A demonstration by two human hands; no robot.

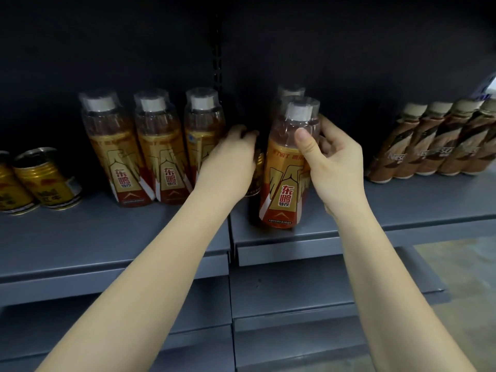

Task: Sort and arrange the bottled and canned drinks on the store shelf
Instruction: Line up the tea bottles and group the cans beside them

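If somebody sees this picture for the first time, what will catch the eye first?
First, the two hands in the middle: the right hand grips an orange bottle near its neck, while the left hand reaches behind beside it. Next, three matching bottles stand in a row to the left, and brown coffee bottles line the shelf at the right.

— How many orange bottles [288,167] stand on the shelf [107,232]?
— Five show: three in a row on the left, one at the front, one behind it.
— Gold cans [47,178]?
— Two, at the far left.
— Brown coffee bottles [429,140]?
— Four, on the right.
— Hands?
— Two.
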